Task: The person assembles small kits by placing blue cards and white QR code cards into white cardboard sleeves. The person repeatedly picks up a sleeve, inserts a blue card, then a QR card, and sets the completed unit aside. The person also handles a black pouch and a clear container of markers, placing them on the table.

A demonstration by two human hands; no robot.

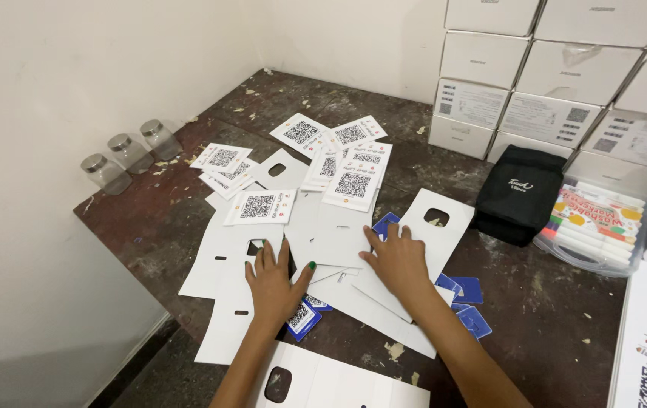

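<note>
Scuffed dark table (pixel 149 227) against white walls, stacked white boxes (pixel 557 68) beyond; left hand (pixel 274 283) and right hand (pixel 396 261) pressed flat, fingers spread, on white card sheets (pixel 338 234); code-printed cards (pixel 353 185) just past fingertips.

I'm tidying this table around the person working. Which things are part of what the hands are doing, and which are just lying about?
In hand:
left hand and right hand, flat on the white cards
code stickers
blue holders

Lying about:
three jars
black pouch
marker box
stacked white boxes
</note>
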